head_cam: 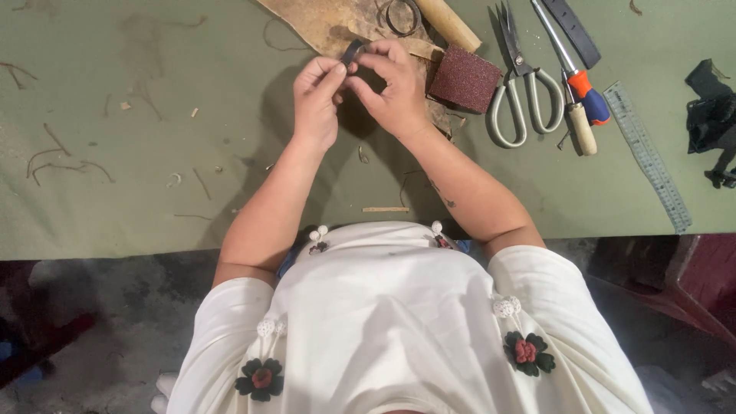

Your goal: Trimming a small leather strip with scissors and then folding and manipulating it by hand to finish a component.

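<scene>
Both my hands meet over the far middle of a green-covered table [153, 192]. Between them is a small dark ring-shaped piece [352, 52], pinched by the fingertips of my left hand [318, 96] and my right hand [395, 84]. The hands hide most of the piece. Just beyond them lies a tan sheet of leather [322, 21]. A reddish-brown sanding block [464, 78] sits right beside my right hand.
Right of the block lie large grey scissors [523, 84], a screwdriver with a red and blue handle [576, 73], a wooden-handled tool [581, 129], a clear ruler [648, 157] and a black object [713, 115]. A wooden rod [448, 23] and a ring [402, 15] rest on the leather. Scraps litter the left side.
</scene>
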